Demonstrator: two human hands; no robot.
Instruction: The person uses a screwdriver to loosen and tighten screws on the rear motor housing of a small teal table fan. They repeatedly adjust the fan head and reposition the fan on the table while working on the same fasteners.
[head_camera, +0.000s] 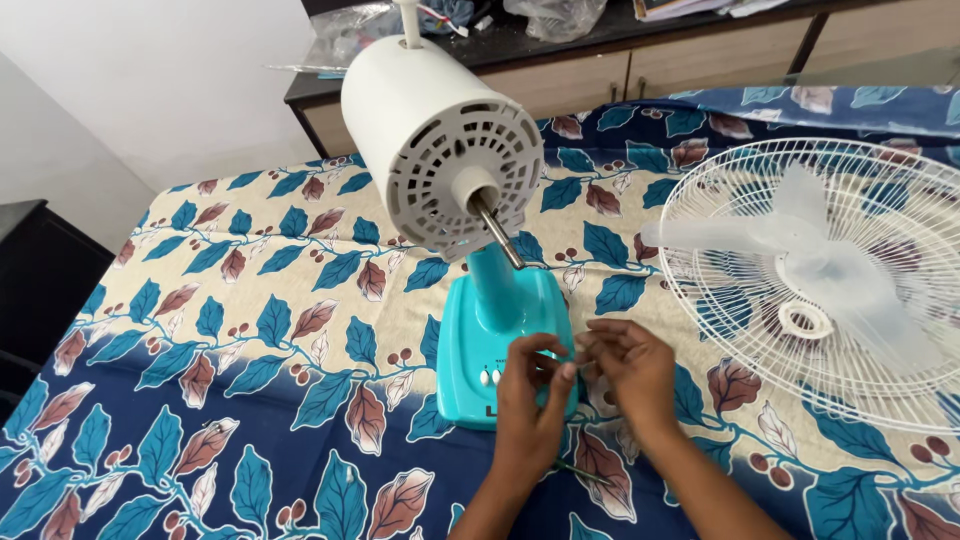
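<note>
Bed or table covered with a leaf-print cloth (250, 330), teal and rust leaves on cream, going dark blue toward the near edge; white wall behind, and a dark-topped wooden cabinet (600, 70) along the far side with clear plastic bags (555, 15) on it. Landmark: a table fan's teal base (480, 350), standing on the cloth about centre. Rising from the base, a short teal neck carries the white motor housing (440, 150), vented face tilted toward the camera, bare metal shaft (497, 232) sticking out of it, no blade or guard fitted. Right of the base, well apart, a white wire fan guard (830, 280) lies flat on the cloth with the translucent white blade (800, 250) resting inside it. Just in front of the base, both hands meet, fingertips close together. Left hand (528, 395) curled, thumb and forefinger pinched narrow on something small; what it is cannot be made out. Right hand (630, 365) likewise pinched, fingertips nearly touching the left's, on the same small item or just beside it. A thin green stick-like object (580, 470), possibly a screwdriver, lies on the cloth below the left wrist, nearer the camera than the base. Small white buttons (490, 377) on the base sit just left of the left hand.
</note>
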